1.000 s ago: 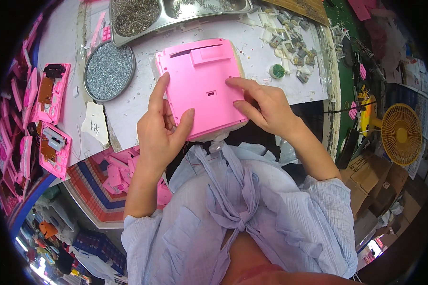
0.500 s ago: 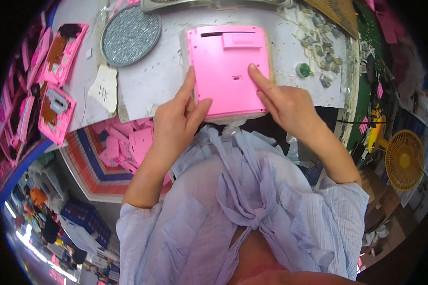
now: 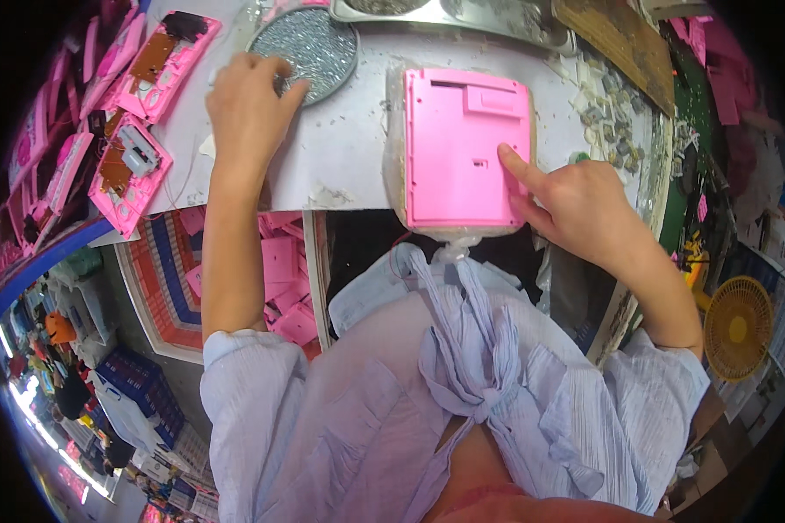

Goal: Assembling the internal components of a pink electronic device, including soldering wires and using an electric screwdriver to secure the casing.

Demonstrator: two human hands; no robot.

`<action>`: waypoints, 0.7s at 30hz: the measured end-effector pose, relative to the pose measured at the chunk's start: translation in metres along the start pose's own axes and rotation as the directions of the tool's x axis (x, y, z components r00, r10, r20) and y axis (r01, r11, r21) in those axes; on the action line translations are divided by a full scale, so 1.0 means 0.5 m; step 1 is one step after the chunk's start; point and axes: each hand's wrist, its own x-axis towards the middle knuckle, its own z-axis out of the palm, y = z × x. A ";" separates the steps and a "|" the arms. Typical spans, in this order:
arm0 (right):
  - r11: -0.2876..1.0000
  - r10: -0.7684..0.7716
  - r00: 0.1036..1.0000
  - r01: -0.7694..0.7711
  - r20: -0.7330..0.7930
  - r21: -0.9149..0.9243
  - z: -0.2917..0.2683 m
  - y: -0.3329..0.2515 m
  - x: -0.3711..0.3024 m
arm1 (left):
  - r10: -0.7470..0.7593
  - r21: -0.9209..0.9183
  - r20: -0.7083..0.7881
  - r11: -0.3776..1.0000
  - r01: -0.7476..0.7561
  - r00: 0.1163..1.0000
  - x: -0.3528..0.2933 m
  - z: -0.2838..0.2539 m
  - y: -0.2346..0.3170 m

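A pink plastic housing (image 3: pixel 462 174) lies flat in a shallow holder (image 3: pixel 395 152) wrapped in clear film, on the white worktop in front of me. My right hand (image 3: pixel 580 205) grips its right edge, the index fingertip pressing on the top face and the other fingers curled at the side. To the left, my left hand (image 3: pixel 251 105) is at the near rim of a round dish (image 3: pixel 310 52) full of small silvery metal pieces that look like screws. Its thumb and fingers are apart, and nothing shows between them. Some fingertips are hidden.
Pink half-shells with circuit boards (image 3: pixel 135 166) crowd the left side. A metal tray (image 3: pixel 488 19) spans the back, beside a brown board (image 3: pixel 615 48). Small parts (image 3: pixel 615 122) are scattered at right. Below the worktop sits a striped bin (image 3: pixel 170 288) with pink pieces. A yellow fan (image 3: pixel 738 328) stands right.
My left hand has let go of the housing's left edge and moved up and left to the dish. My right hand stays on the housing. The whole view has shifted.
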 end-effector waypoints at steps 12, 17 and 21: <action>0.885 -0.440 0.816 0.324 -0.374 -0.335 0.014 -0.042 0.542 | -0.083 -0.245 0.022 0.966 0.086 0.996 0.003 0.033 -0.030; 0.904 -0.416 0.803 0.313 -0.426 -0.292 0.029 -0.058 0.579 | -0.114 -0.315 -0.007 0.943 0.106 0.993 -0.011 0.022 -0.016; 0.895 -0.430 0.833 0.342 -0.347 -0.287 0.034 -0.047 0.585 | -0.080 -0.669 0.046 0.738 0.091 0.996 -0.028 -0.022 0.085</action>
